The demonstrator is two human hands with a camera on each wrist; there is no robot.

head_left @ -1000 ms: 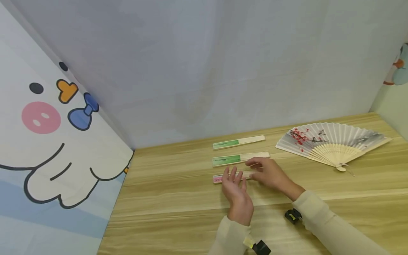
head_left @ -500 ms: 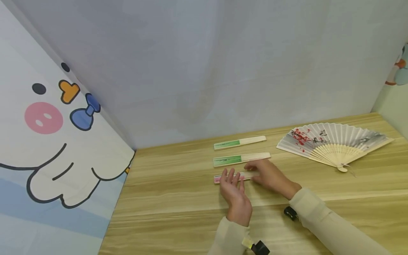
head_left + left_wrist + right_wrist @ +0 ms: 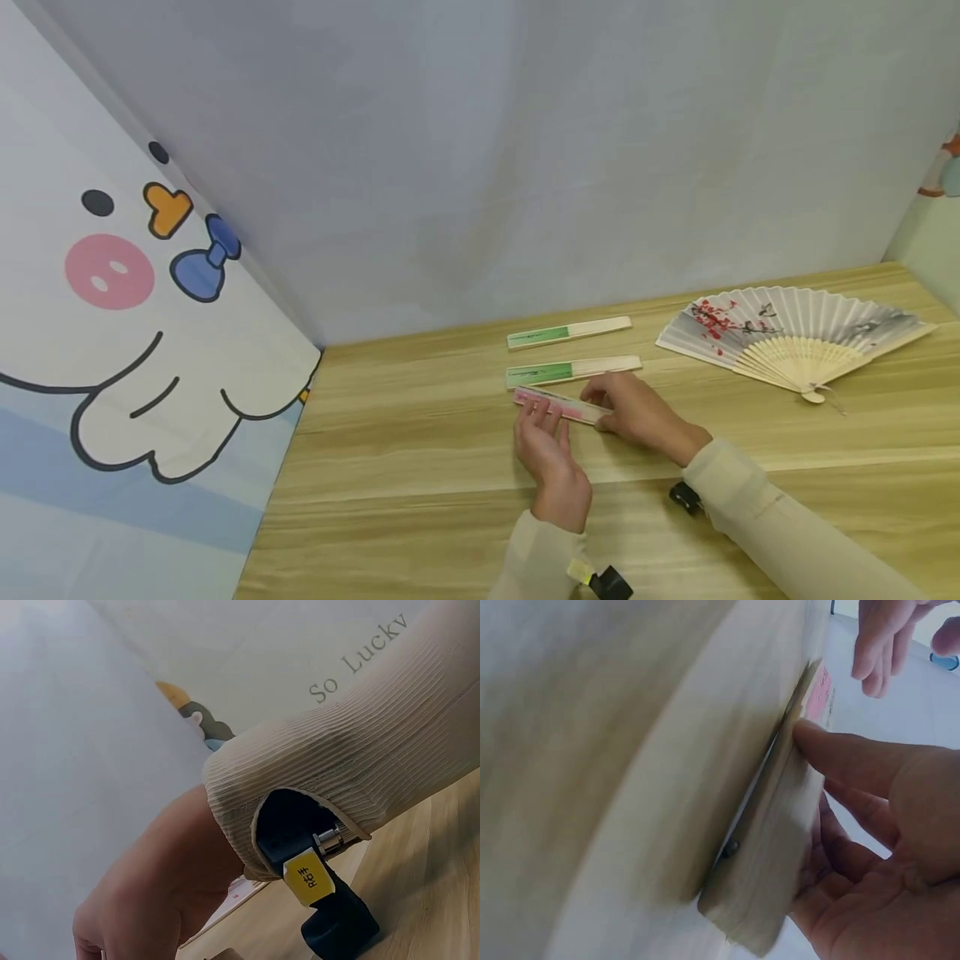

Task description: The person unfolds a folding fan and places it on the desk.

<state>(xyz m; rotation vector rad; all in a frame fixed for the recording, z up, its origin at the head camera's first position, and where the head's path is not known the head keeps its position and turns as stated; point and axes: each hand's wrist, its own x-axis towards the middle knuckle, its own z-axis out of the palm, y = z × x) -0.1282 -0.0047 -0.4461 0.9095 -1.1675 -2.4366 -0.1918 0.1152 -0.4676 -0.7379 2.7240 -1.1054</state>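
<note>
A folded hand fan with a pink section (image 3: 567,407) lies slantwise in the head view. My right hand (image 3: 647,418) pinches its plain wooden end, the thumb on one side and fingers on the other, as the right wrist view shows on the fan's wooden guard (image 3: 761,862). Below the pink end, my left hand (image 3: 553,471) is palm up with fingers extended; its fingertips overlap the fan's lower edge. In the right wrist view the left hand's fingers (image 3: 881,645) appear straight beside the far end. The left wrist view mainly shows the right hand (image 3: 154,881) and its sleeve.
Two folded fans with green sections, one nearer (image 3: 538,375) and one farther (image 3: 538,337), lie behind the pink one. An open fan with red blossoms (image 3: 787,329) is spread at the right. A pale curtain (image 3: 480,167) stands behind the wooden table (image 3: 390,467).
The pink fan has turned, its pink end swinging away toward the nearer green fan. The right hand keeps to its plain end. The left hand has barely moved.
</note>
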